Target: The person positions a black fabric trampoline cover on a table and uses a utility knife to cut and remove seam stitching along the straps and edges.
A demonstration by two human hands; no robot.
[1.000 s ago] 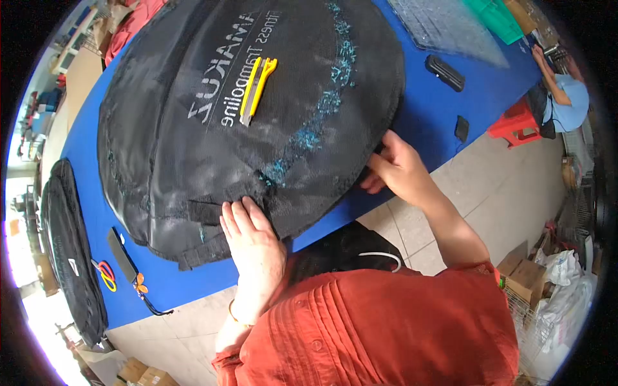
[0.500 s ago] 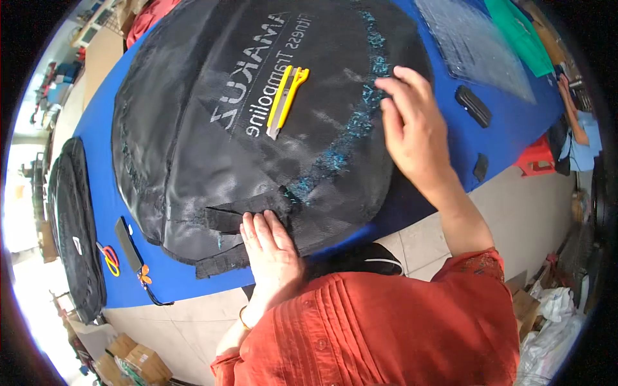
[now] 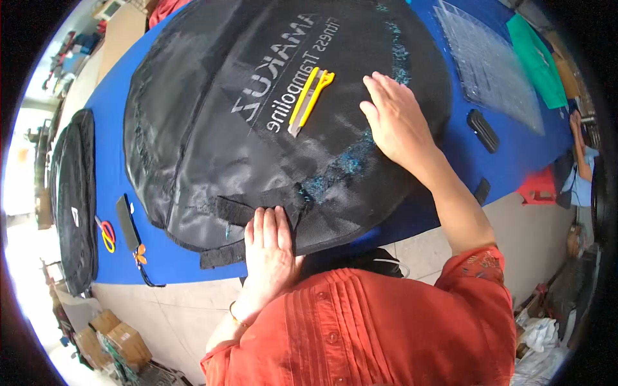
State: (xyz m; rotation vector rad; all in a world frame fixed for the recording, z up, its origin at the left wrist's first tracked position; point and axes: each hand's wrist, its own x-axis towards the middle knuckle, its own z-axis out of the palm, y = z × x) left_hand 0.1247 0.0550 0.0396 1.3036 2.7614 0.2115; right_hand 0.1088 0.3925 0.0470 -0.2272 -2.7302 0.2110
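Observation:
A large black trampoline bag (image 3: pixel 212 141), printed "AMAKUZ Fitness Trampoline" in mirrored lettering, lies spread before me. Flat on its near edge, beside a black strap (image 3: pixel 235 210), rests my left hand (image 3: pixel 269 241), fingers straight. My right hand (image 3: pixel 396 119) is over the bag's right part with its fingers stretched out and nothing in it; whether it touches the fabric I cannot tell. Blue thread scraps (image 3: pixel 344 164) run in a curved line across the bag, partly under that hand. A yellow utility knife (image 3: pixel 310 103) lies on the lettering, its blade end towards me.
The blue table (image 3: pixel 109 161) carries red-and-yellow scissors (image 3: pixel 105 235), a dark flat tool (image 3: pixel 128 222), a black folded bag (image 3: pixel 74 199), a black oblong piece (image 3: pixel 483 130), a clear plastic sheet (image 3: pixel 489 64) and green cloth (image 3: pixel 535 61). Another person's arm (image 3: pixel 582 157) shows at far right.
My right hand has moved left over the bag, towards the utility knife, and its fingers have straightened. My left hand keeps its place on the near edge. The whole view has shifted slightly.

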